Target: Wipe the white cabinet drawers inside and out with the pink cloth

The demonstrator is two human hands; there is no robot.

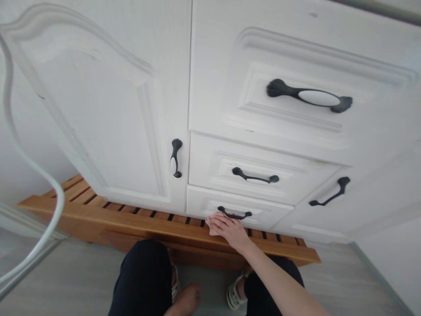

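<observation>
My right hand [230,230] reaches down to the bottom drawer [200,202], just under its dark handle [235,215]. Its fingers lie closed over a pale pink cloth [213,229], pressed at the drawer's lower edge by the wooden slats. Most of the cloth is hidden beneath the fingers. Low between the knees, my left hand [188,299] hangs near a shoe, its fingers curled in and nothing visible in them.
A white cabinet with a left door [82,109], a top drawer [217,87] and a middle drawer [207,153] stands on a slatted wooden bench [138,226]. A white cable [61,197] loops down at the left. Grey flooring [82,281] lies below.
</observation>
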